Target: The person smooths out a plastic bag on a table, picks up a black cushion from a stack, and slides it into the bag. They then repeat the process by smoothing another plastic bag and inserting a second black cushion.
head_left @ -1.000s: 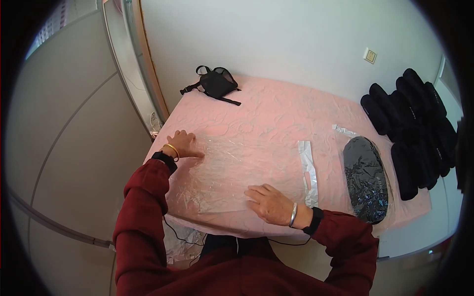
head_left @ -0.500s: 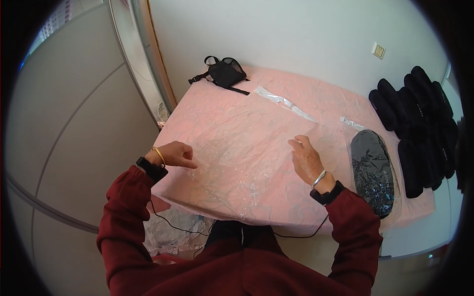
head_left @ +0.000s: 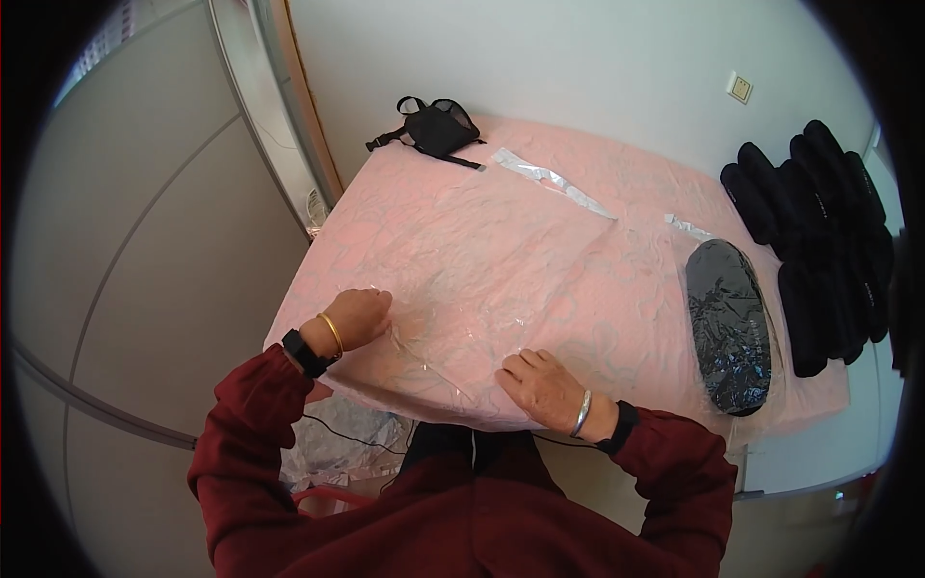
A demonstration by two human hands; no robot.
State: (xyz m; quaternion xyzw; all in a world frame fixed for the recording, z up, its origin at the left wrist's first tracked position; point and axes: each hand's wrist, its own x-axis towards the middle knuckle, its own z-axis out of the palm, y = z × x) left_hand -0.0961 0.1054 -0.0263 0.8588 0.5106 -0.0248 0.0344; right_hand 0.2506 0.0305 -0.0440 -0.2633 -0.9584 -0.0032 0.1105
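Note:
A large clear plastic bag (head_left: 461, 332) lies spread and wrinkled on a pink patterned cloth (head_left: 617, 328). At the bag's left edge, my left hand (head_left: 358, 316) is closed with the plastic pinched in its fingers. My right hand (head_left: 545, 385), lower and to the right, has its fingers curled closed on the near edge of the bag. The fingertips of both hands are partly hidden. An oblong black object in clear wrapping (head_left: 728, 328) rests to the right of my right hand. Silvery-white strips (head_left: 554, 180) lie beyond the bag.
Several black padded oblong things (head_left: 814, 231) are stacked at the right. A black strapped mesh item (head_left: 441, 130) sits at the far left by the wall. Grey sliding panels (head_left: 135, 241) stand on the left. Crumpled clear plastic (head_left: 342, 448) and cables hang below the front edge.
My right hand has moved down and left to the near part of the bag, and its fingers have closed. My left hand has moved slightly right, its fingers now curled in.

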